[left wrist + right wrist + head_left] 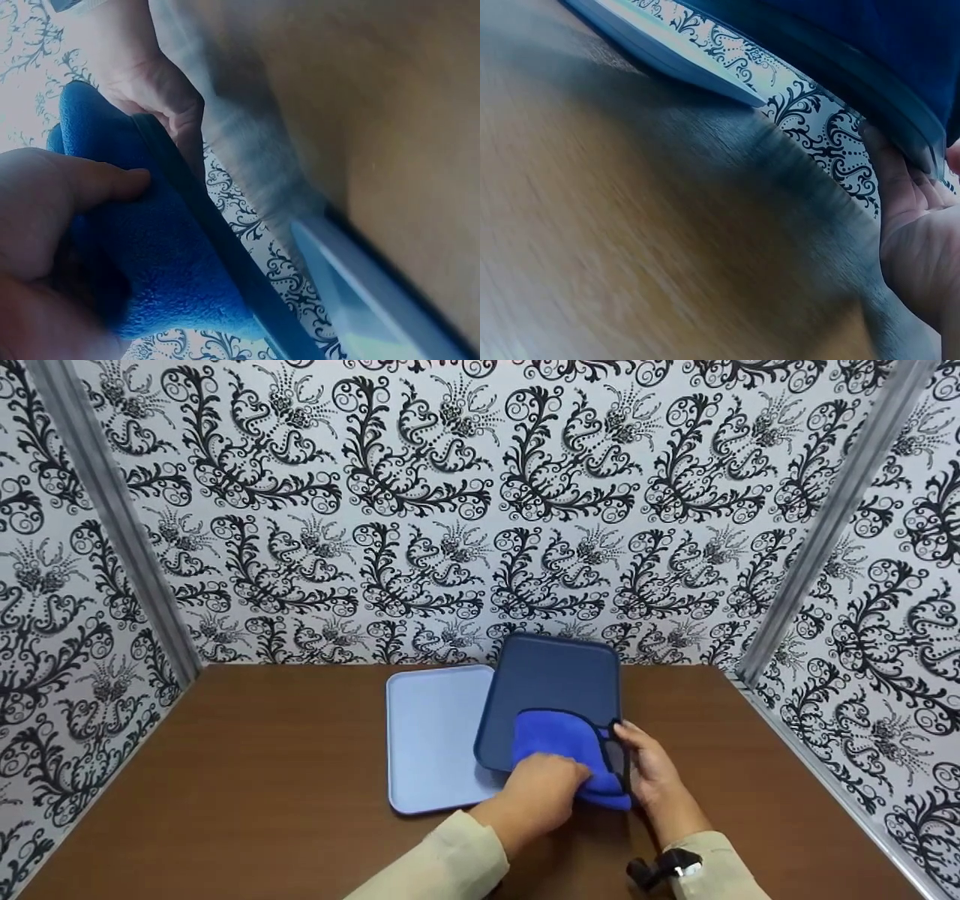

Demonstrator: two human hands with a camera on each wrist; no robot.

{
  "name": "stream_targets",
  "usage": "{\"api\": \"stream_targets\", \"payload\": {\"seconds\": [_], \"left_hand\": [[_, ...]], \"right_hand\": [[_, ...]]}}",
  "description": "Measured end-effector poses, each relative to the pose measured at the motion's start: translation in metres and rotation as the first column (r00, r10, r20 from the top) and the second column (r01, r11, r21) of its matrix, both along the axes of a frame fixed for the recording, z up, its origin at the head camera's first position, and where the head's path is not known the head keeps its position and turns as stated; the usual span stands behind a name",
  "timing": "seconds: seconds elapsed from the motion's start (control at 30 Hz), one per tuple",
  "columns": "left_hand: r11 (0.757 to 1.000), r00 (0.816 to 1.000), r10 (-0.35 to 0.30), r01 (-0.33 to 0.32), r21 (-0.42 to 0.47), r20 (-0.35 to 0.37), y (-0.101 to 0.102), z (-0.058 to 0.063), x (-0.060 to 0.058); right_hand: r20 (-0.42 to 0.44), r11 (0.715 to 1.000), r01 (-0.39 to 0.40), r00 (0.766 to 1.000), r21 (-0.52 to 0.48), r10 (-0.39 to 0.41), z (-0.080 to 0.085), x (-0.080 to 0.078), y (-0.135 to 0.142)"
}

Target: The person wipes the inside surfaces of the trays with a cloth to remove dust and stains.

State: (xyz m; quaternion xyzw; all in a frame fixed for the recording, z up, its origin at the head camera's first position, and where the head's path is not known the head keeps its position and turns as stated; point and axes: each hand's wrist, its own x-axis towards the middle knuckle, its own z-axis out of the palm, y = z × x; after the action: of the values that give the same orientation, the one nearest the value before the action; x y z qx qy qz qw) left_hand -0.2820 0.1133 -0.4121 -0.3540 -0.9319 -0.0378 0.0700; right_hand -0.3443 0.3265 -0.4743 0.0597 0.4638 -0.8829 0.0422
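Observation:
A dark blue tray (pixel 559 675) is held tilted above the table, its left part overlapping the light tray in the head view. My right hand (pixel 652 769) grips its near right corner, with fingers under the rim in the right wrist view. My left hand (pixel 544 791) holds a fuzzy blue cloth (pixel 555 735) with black trim against the tray's near right part. The thumb (pixel 112 184) lies along the cloth in the left wrist view; the other fingers are mostly hidden behind folds.
A light blue tray (pixel 435 742) lies flat on the brown wooden table (pixel 285 765), left of the dark one. Patterned black-and-white panels (pixel 420 510) stand behind and at both sides. A black device (pixel 664 868) sits on the right wrist.

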Motion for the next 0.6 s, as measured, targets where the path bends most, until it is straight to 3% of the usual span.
{"api": "stream_targets", "payload": {"seconds": [0.17, 0.6], "left_hand": [[0.996, 0.997, -0.022, 0.015, -0.091, -0.078, -0.007, 0.003, -0.003], [0.984, 0.957, -0.064, 0.014, -0.177, -0.283, -0.033, -0.003, -0.023]], "right_hand": [[0.001, 0.995, 0.095, 0.996, 0.016, -0.095, -0.002, -0.001, -0.003], [-0.023, 0.995, 0.098, 0.995, 0.019, -0.098, -0.002, -0.001, -0.002]]}}
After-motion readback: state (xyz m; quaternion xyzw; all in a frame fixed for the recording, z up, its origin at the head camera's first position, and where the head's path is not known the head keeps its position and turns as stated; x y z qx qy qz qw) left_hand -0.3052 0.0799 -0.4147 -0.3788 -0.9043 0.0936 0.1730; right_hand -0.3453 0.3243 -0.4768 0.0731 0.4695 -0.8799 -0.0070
